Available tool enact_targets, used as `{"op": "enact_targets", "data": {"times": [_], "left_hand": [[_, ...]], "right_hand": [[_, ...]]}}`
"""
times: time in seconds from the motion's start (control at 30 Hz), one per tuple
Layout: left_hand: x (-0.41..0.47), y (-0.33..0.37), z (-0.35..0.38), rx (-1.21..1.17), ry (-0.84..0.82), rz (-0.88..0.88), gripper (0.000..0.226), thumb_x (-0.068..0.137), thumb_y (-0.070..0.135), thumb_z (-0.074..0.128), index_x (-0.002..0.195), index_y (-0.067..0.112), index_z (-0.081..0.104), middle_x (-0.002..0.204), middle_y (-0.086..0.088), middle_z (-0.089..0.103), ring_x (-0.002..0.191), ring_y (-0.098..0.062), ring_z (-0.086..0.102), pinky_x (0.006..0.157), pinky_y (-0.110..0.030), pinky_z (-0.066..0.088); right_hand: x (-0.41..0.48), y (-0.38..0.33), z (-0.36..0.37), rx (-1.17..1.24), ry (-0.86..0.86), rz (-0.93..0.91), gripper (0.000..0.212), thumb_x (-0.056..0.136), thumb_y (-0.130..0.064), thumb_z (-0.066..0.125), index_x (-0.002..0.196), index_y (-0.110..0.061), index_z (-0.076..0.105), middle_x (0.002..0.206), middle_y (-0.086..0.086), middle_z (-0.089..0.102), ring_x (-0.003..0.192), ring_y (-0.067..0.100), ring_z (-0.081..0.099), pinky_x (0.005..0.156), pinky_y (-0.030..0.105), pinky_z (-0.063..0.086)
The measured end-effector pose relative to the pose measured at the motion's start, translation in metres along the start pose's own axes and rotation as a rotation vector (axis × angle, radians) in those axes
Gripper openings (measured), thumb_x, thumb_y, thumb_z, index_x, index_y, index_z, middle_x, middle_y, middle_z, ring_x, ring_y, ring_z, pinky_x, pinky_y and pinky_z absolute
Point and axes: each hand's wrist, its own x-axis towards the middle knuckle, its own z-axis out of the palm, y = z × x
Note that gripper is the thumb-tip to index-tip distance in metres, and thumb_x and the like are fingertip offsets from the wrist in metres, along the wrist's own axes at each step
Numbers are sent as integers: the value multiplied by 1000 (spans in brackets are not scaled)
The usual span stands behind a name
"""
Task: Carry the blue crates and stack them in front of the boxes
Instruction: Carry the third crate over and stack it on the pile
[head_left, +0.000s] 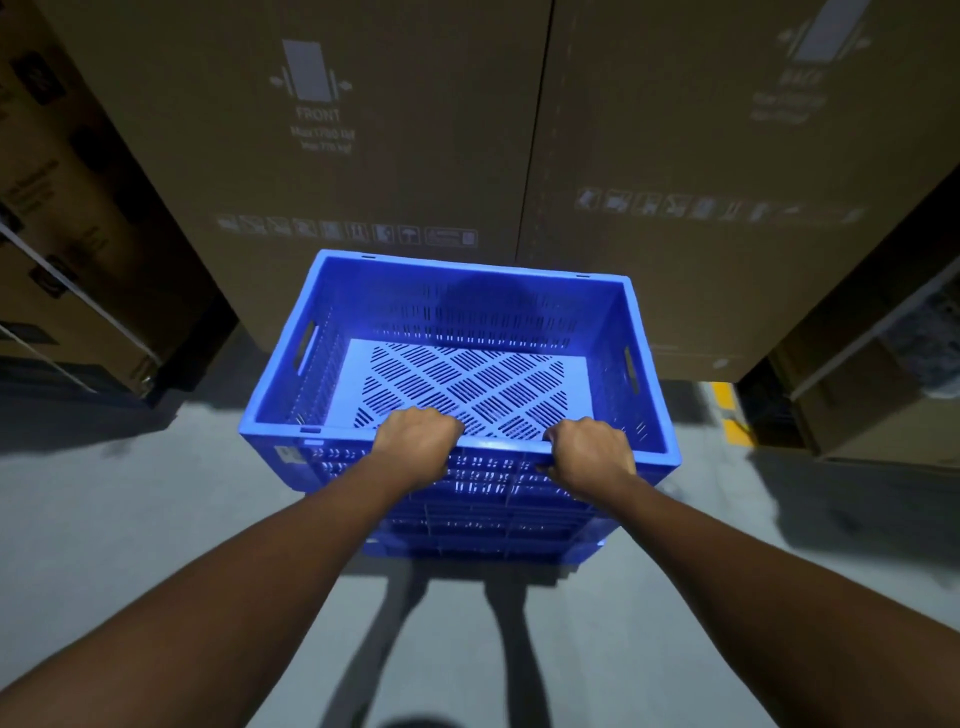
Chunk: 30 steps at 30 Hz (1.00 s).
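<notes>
An empty blue slotted crate (467, 312) sits in the middle of the view, on top of at least one other blue crate (483, 545) whose rim shows beneath it. My left hand (415, 441) and my right hand (589, 452) both grip the near rim of the top crate, fingers curled over the edge. Two tall brown cardboard boxes (322, 156) (727, 182) stand side by side directly behind the crates.
More cardboard boxes with straps (78, 270) stand at the left and others at the right (872, 364). Grey concrete floor (130, 519) spreads around the stack. A yellow floor mark (727, 410) lies at the right, near the box base.
</notes>
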Motion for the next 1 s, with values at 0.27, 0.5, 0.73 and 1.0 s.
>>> {"op": "enact_targets", "data": {"times": [0.27,0.5,0.73,1.0], "left_hand": [[5,20,1,-20,-19,-6,19,85,11,60,102,19,59,98,-8,66,91,-32,62,66,-37,40],[3,20,0,-47,-20,-4,19,84,10,61,101,18,60,95,-6,66,89,-30,63,65,-37,42],[4,20,3,-52,-1,-14,18,85,9,60,100,17,58,93,-5,65,87,-28,62,64,-34,41],[-10,13,-5,-178,-216,-42,112,80,56,69,154,22,-9,160,-17,8,147,-38,9,113,-63,13]], "right_hand": [[-5,19,-1,-16,-40,3,32,81,-48,72,99,-22,67,91,4,70,86,27,66,74,40,53],[-5,21,3,-35,-15,-25,32,83,-48,69,101,-22,66,90,4,69,83,27,65,69,37,50],[-4,18,3,-67,-13,-22,32,86,-47,66,102,-20,64,93,4,69,85,28,65,69,37,50],[-24,-12,-17,-138,-145,201,58,83,-25,66,134,-21,39,133,14,42,125,37,37,101,66,28]]}}
